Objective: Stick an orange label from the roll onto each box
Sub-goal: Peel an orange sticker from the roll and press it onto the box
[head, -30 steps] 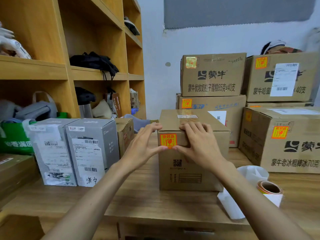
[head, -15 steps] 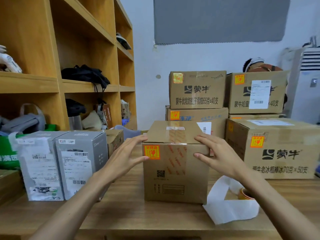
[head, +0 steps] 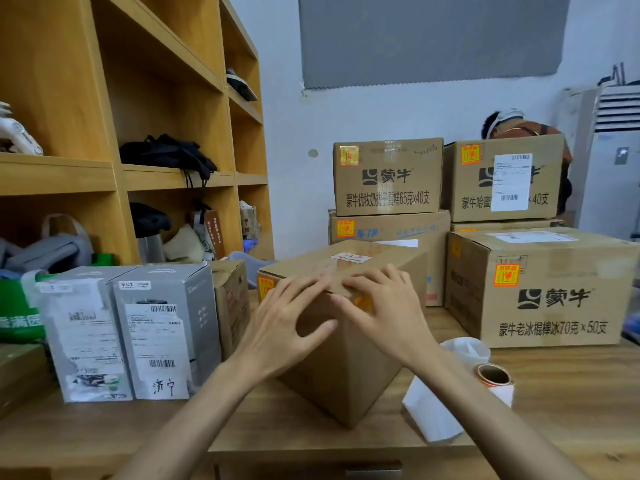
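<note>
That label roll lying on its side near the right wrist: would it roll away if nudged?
Probably: the label roll lies on its round side. Its loose white backing strip trails on the table and might drag. With a hollow core, it likely is light.

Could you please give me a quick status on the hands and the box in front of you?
Left hand, right hand flat on box, corner toward camera. Orange label on its left face. Label roll beside it; nothing blocking.

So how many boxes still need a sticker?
Done: the stacked brown boxes at the back each show an orange label. In hand: both hands, left and right, rest on the middle box, already labelled. Left: the two grey boxes show none; the roll waits.
</note>
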`<state>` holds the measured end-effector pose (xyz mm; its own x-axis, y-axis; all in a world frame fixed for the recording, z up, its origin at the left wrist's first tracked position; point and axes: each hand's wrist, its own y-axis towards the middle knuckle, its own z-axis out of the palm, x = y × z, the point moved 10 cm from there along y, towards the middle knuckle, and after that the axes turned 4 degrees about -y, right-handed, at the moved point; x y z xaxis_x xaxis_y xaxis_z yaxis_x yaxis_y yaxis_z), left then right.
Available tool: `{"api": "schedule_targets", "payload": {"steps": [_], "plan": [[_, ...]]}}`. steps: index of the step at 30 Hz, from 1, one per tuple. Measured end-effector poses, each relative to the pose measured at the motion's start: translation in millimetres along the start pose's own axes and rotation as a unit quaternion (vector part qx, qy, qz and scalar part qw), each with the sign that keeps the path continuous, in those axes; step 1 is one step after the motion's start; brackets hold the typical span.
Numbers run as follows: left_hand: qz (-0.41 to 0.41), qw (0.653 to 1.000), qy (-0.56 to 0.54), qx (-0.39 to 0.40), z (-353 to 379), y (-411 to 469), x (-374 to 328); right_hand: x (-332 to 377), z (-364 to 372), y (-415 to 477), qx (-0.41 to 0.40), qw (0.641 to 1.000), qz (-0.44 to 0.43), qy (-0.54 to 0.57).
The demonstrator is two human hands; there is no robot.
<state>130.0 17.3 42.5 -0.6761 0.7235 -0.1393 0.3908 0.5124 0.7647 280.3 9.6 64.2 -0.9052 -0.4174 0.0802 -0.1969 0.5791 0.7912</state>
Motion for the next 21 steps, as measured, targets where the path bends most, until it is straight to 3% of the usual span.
{"api": "schedule_targets", "payload": {"steps": [3,5,13,16,21], "plan": [[-0.018,1.000,0.018,-0.016,-2,-3,2,-10,-10,4,0.018,0.993,-0.001,0.113],[-0.046,0.999,0.015,-0.018,-4,-3,10,-28,-13,6,0.025,0.992,0.007,0.123],[-0.161,0.987,0.007,-0.001,-19,-10,71,-107,-1,5,0.099,0.994,0.050,0.008],[-0.215,0.975,-0.059,0.019,-11,-14,90,-117,6,4,0.109,0.993,0.034,-0.038],[-0.230,0.959,-0.163,0.043,6,-1,93,-127,12,11,0.101,0.988,-0.002,-0.120]]}}
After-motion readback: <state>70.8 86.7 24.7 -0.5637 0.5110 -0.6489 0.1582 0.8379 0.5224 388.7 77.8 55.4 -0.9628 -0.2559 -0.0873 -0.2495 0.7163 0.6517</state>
